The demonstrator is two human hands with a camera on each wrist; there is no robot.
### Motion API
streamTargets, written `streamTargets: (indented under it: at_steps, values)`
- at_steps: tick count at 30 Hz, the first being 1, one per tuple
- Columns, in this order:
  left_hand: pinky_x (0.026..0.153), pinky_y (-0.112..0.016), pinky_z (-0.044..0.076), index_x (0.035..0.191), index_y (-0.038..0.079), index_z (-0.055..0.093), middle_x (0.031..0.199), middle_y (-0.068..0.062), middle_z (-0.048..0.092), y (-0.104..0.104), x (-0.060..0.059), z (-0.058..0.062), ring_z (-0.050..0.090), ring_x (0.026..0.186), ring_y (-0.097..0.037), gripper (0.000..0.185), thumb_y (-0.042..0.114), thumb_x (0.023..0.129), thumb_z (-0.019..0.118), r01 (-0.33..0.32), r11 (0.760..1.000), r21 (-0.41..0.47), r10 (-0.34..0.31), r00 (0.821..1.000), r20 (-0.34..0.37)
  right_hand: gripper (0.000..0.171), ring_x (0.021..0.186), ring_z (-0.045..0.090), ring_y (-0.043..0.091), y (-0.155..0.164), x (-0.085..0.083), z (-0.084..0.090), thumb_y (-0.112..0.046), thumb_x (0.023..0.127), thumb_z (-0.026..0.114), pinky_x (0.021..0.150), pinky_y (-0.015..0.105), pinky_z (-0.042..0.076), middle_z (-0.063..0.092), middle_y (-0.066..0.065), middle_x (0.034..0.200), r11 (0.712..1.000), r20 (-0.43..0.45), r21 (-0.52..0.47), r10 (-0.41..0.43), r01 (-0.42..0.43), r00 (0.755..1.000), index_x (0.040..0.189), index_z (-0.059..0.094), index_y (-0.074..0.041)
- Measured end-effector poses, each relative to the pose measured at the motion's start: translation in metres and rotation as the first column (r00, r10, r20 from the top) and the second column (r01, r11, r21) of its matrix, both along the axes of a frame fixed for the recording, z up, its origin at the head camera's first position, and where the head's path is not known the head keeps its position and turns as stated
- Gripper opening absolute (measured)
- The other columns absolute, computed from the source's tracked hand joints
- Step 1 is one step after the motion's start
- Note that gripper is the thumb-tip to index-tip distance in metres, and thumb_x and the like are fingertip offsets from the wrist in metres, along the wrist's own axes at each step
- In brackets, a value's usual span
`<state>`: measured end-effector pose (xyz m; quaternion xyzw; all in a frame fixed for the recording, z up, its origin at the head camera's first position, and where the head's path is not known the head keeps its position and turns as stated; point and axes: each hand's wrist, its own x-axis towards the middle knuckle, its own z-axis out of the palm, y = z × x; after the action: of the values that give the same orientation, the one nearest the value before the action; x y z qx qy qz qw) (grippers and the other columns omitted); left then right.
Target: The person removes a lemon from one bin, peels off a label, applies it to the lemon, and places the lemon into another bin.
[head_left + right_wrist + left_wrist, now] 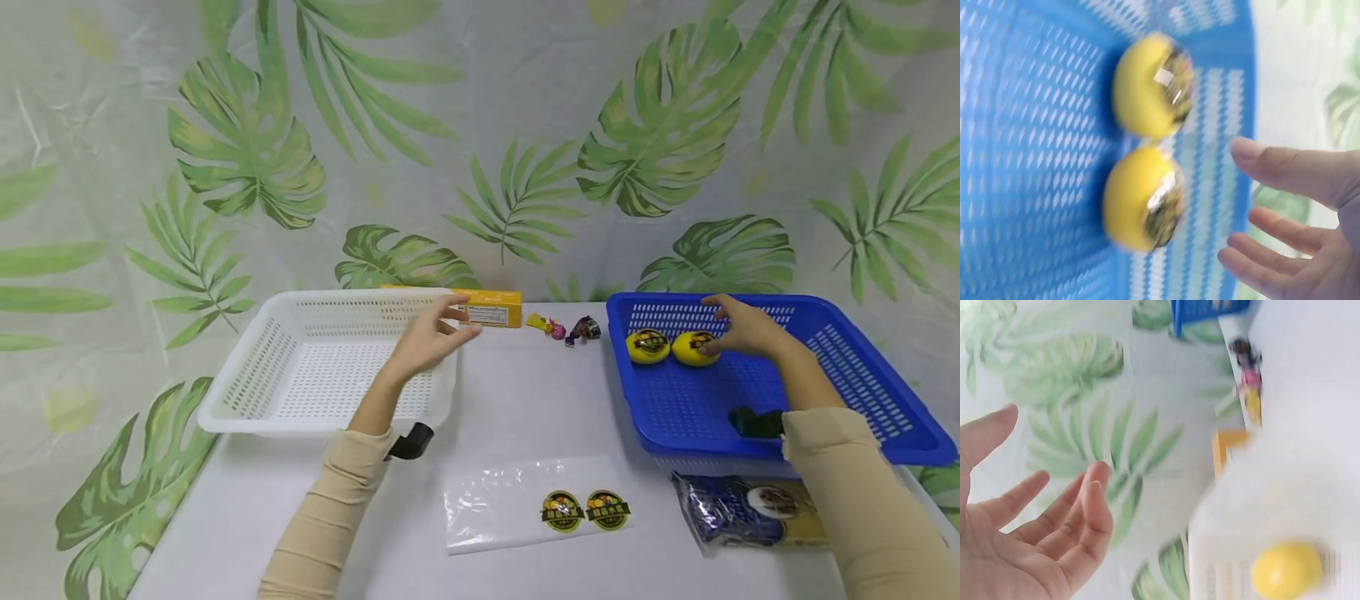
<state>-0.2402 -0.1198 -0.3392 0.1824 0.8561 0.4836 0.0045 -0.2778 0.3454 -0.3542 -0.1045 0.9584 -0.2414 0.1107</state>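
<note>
Blue plastic mesh forms the basket on the right side of the white table, and two yellow round wrapped pastries lie side by side on its floor near the far left corner, just touching or nearly so. The right hand hovers over the right-hand pastry with fingers spread and relaxed, gripping nothing; the right wrist view shows its fingertips just beside both pastries but apart from them, and the pastry labels are smeared by blur. A dark object near the basket's front is partly hidden by the sleeve.

The left hand hangs open and empty above the right rim of the white basket. In the blurred left wrist view a yellow round pastry appears inside this basket; in the head view the hand hides it.

Behind the baskets lie a yellow box, partly covered by the left hand, and a few small wrapped candies, too small to identify. At the table's front lie a clear bag with two round labels and a dark blue packet, its right end cut off by the right sleeve.
</note>
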Motion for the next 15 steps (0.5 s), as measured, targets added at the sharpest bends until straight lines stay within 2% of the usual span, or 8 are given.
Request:
streamTargets:
  at_steps: [4,7,10,13,15]
  values:
    - [0.076,-0.046,0.053,0.136,0.003,0.045,0.119,-0.023,0.059,-0.041,-0.019,0.005,0.062,0.096,-0.036,0.052,0.023,0.091,0.062,-0.115,0.993,0.037,0.115,0.993,0.026,0.083,0.116,0.039,0.057,-0.023,0.006,0.010,-0.021,0.083,0.072,0.085,0.064,0.040,0.033,0.041,0.134,0.998,-0.044,-0.045,0.043,-0.045,0.998,0.142,0.021,0.007]
    - [0.076,-0.044,0.054,0.136,0.001,0.043,0.120,-0.025,0.057,-0.064,-0.033,0.002,0.060,0.098,-0.038,0.054,0.024,0.091,0.061,-0.173,0.985,0.004,0.172,0.984,0.049,0.079,0.117,0.041,0.055,-0.042,0.007,0.015,-0.022,0.084,0.070,0.086,0.063,0.041,0.036,0.039,0.134,0.994,-0.094,-0.068,0.079,-0.085,0.993,0.142,0.024,0.005]
    - [0.079,-0.044,0.053,0.137,0.000,0.042,0.121,-0.026,0.055,-0.078,-0.044,-0.003,0.058,0.102,-0.040,0.055,0.024,0.091,0.062,-0.184,0.982,-0.049,0.188,0.976,0.105,0.077,0.117,0.042,0.054,-0.063,0.006,0.019,-0.023,0.086,0.069,0.089,0.063,0.040,0.038,0.038,0.134,0.986,-0.125,-0.114,0.106,-0.120,0.987,0.143,0.025,0.004]
    - [0.084,-0.048,0.050,0.138,-0.002,0.040,0.124,-0.028,0.052,-0.085,-0.055,-0.010,0.054,0.109,-0.041,0.057,0.022,0.090,0.062,-0.148,0.985,-0.090,0.163,0.967,0.195,0.076,0.119,0.042,0.052,-0.086,0.004,0.022,-0.024,0.087,0.068,0.091,0.061,0.040,0.040,0.035,0.134,0.977,-0.137,-0.165,0.112,-0.134,0.984,0.144,0.025,0.002]
    - [0.087,-0.049,0.049,0.139,-0.002,0.039,0.127,-0.029,0.050,-0.087,-0.062,-0.015,0.051,0.114,-0.041,0.059,0.021,0.090,0.063,-0.121,0.986,-0.116,0.147,0.955,0.257,0.075,0.120,0.043,0.049,-0.102,0.002,0.021,-0.025,0.088,0.066,0.091,0.059,0.041,0.040,0.033,0.135,0.971,-0.137,-0.196,0.114,-0.140,0.984,0.145,0.025,0.000]
